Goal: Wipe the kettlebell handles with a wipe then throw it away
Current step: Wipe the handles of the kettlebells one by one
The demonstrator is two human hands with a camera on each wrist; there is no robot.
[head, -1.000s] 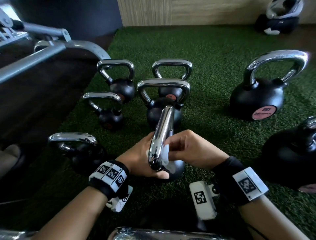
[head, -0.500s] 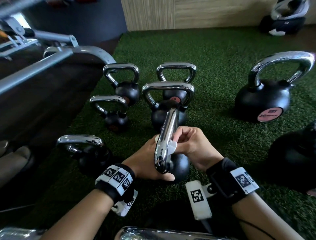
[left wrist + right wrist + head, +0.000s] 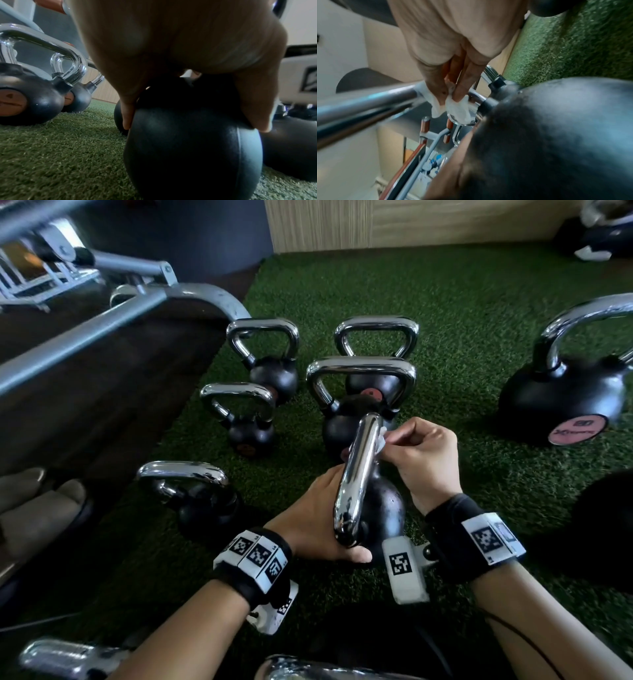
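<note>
Green artificial turf (image 3: 445, 313) spreads under me, dotted with black kettlebells; the biggest, with a pink label (image 3: 561, 402), sits well off to my right. The kettlebell I am working on (image 3: 383, 508) stands on the turf between my wrists, its chrome handle (image 3: 356, 474) pointing away from me. My left hand (image 3: 308, 525) curls round the near end of that handle, thumb beneath. My right hand (image 3: 421, 457) pinches the white wipe (image 3: 457, 108) against the handle's far end.
</note>
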